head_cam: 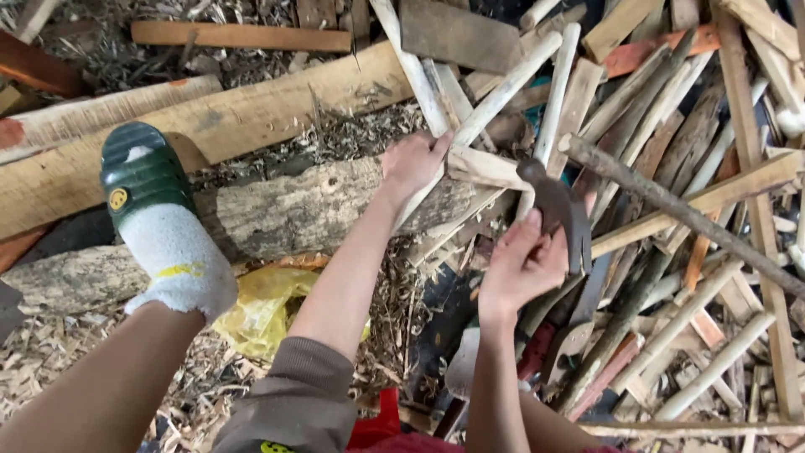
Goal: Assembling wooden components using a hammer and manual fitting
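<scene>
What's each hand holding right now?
Left hand: closed on a pale wooden stick resting on the log.
Right hand: closed on a dark claw hammer.

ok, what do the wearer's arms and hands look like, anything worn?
Both hands are bare: no gloves, rings or watch visible on the left hand or the right hand. Forearms are bare too. The left arm has a brown-grey sleeve pushed up above the elbow. No sleeve shows on the right arm.
</scene>
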